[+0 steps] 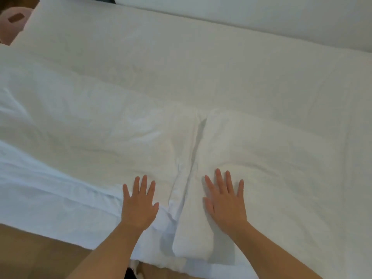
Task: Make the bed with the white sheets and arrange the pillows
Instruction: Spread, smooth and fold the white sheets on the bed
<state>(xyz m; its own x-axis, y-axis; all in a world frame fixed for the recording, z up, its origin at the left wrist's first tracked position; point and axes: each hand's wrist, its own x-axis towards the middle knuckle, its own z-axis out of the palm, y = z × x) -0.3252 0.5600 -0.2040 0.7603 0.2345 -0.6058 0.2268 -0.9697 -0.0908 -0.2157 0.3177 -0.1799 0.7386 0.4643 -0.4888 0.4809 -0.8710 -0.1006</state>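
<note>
Item: bed [201, 63], seen from the head camera, near edge running along the bottom of view.

Covering: white sheet [90, 137], spread across the whole visible mattress top; mostly flat toward the far side, lightly creased on the left, near hem hanging over the edge above the wooden floor [30, 248].

Fault noted: one raised fold [193, 158] running from mid-bed toward the near edge, with a shadowed gap along its upper part and a rounded bulge [193, 246] where it reaches the edge. Not clear whether the fold is in the sheet alone or in a thicker layer beneath.

Left hand [138, 206]: flat, palm down on the sheet just left of the fold, fingers spread wide, holding nothing.

Right hand [225, 202]: flat, palm down just right of the fold, fingers spread wide, holding nothing. Both hands near the edge, fold between them.

Pillows: none identified with certainty; a white padded shape [261, 15] lies along the far side, too plain to name.

Other: pink object [12, 23] at top left beyond the bed corner, kind unclear.

Step in hand, by judgement: smoothing the laid sheet, centre fold being dealt with. Sheet laying looks largely done; pillow arranging not yet begun.

Next move, by judgement: palms pressed and drawn apart, outward from the fold, so the slack travels sideways rather than bunching; then the bulge at the edge flattened or tucked. Risk: pulling one side harder would drag the hem askew.
</note>
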